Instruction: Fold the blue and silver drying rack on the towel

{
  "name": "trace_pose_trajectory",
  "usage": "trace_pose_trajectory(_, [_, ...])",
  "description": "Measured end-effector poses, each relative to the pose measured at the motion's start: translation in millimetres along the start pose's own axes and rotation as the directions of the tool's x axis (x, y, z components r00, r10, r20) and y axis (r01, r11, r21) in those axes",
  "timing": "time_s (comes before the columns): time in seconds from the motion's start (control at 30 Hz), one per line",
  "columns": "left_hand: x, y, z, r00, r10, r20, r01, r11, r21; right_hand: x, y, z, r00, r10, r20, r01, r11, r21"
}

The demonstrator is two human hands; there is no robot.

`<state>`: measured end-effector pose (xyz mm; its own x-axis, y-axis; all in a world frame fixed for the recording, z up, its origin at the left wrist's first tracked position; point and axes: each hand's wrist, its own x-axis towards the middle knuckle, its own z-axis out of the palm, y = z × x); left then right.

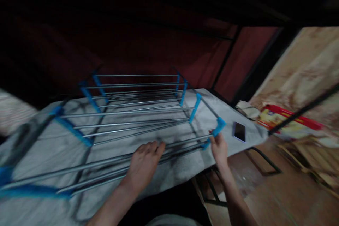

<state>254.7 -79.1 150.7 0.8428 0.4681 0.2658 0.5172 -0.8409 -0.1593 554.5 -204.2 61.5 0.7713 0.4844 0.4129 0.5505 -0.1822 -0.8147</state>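
A metal rack (127, 112) with several silver rods and blue plastic brackets lies across a table covered in pale cloth (169, 169). My left hand (144, 159) is closed over the near rods, around the middle of their length. At the right end of those rods my right hand (219, 147) grips a blue bracket (219, 126), its fingers at the bracket's lower part. Another blue bracket (37, 190) joins the rods at the near left, blurred. The undersides of both hands' fingers are partly hidden.
A phone (239, 132) lies on the cloth right of my right hand. Dark metal bars and a dark red surface (148, 49) stand behind the rack. Beyond the table's right edge are a red and yellow package (286, 118) and wooden pieces (309, 159) near the floor.
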Motion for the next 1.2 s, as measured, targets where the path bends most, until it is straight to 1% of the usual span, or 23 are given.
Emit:
trace_pose_trajectory(0.03, [0.4,1.6,-2.9,1.0,-0.009,0.021,0.009,1.0,-0.016,1.0,4.5,-3.4,1.0,0.012,0.021,-0.012,1.0,0.001])
trace_pose_trajectory(0.1, [4.8,1.7,-7.3,0.999,0.016,0.04,-0.014,0.999,-0.051,6.9,17.8,-9.8,0.998,0.052,-0.018,-0.054,0.994,-0.098])
trace_pose_trajectory(0.13, [8.1,0.7,-8.9,0.999,0.019,0.034,-0.017,0.998,-0.058,10.7,25.4,-12.8,0.997,0.077,-0.01,-0.077,0.985,-0.153])
trace_pose_trajectory(0.2, [14.2,-0.8,-12.0,0.999,0.029,0.018,-0.027,0.997,-0.069,16.5,37.4,-18.3,0.992,0.123,-0.031,-0.127,0.957,-0.26])
trace_pose_trajectory(0.27, [17.2,-1.1,-15.2,0.999,0.037,0.0,-0.037,0.996,-0.079,17.3,39.6,-21.3,0.99,0.131,-0.051,-0.141,0.942,-0.304])
trace_pose_trajectory(0.3, [16.9,-0.9,-16.8,0.999,0.037,-0.006,-0.038,0.996,-0.081,15.9,36.0,-21.0,0.991,0.124,-0.054,-0.134,0.946,-0.296])
trace_pose_trajectory(0.37, [13.1,-1.4,-19.3,1.0,0.024,-0.015,-0.025,0.997,-0.069,11.4,21.1,-16.1,0.994,0.097,-0.055,-0.107,0.968,-0.229])
trace_pose_trajectory(0.43, [7.9,-4.2,-19.6,1.0,-0.001,-0.028,0.0,1.0,-0.029,8.1,1.7,-7.3,0.996,0.085,-0.026,-0.088,0.99,-0.106])
trace_pose_trajectory(0.5, [5.3,-9.8,-16.8,0.998,-0.009,-0.063,0.011,1.0,0.026,9.3,-14.2,1.8,0.996,0.041,-0.074,-0.042,0.999,-0.005])
trace_pose_trajectory(0.57, [6.8,-16.0,-12.6,0.993,0.005,-0.12,0.003,0.998,0.068,13.4,-23.0,8.0,0.989,-0.041,-0.141,0.051,0.996,0.067])
trace_pose_trajectory(0.63, [9.5,-20.0,-9.9,0.989,0.025,-0.148,-0.012,0.996,0.089,15.9,-26.5,10.2,0.981,-0.068,-0.18,0.086,0.992,0.095])
trace_pose_trajectory(0.7, [10.4,-20.9,-10.1,0.987,0.038,-0.153,-0.024,0.996,0.092,15.1,-27.9,9.6,0.979,-0.062,-0.194,0.084,0.991,0.106])
trace_pose_trajectory(0.9, [4.8,-19.8,-15.8,0.981,0.035,-0.189,-0.03,0.999,0.033,11.3,-32.6,5.6,0.994,-0.01,-0.111,0.022,0.994,0.107])
trace_pose_trajectory(1.03, [3.8,-21.9,-13.6,0.975,0.024,-0.219,-0.025,1.0,-0.001,12.8,-35.6,5.3,0.993,-0.025,-0.113,0.036,0.994,0.104])
trace_pose_trajectory(1.2, [4.9,-23.2,-8.0,0.972,0.043,-0.232,-0.031,0.998,0.054,12.0,-36.1,5.6,0.992,-0.023,-0.124,0.033,0.996,0.085])
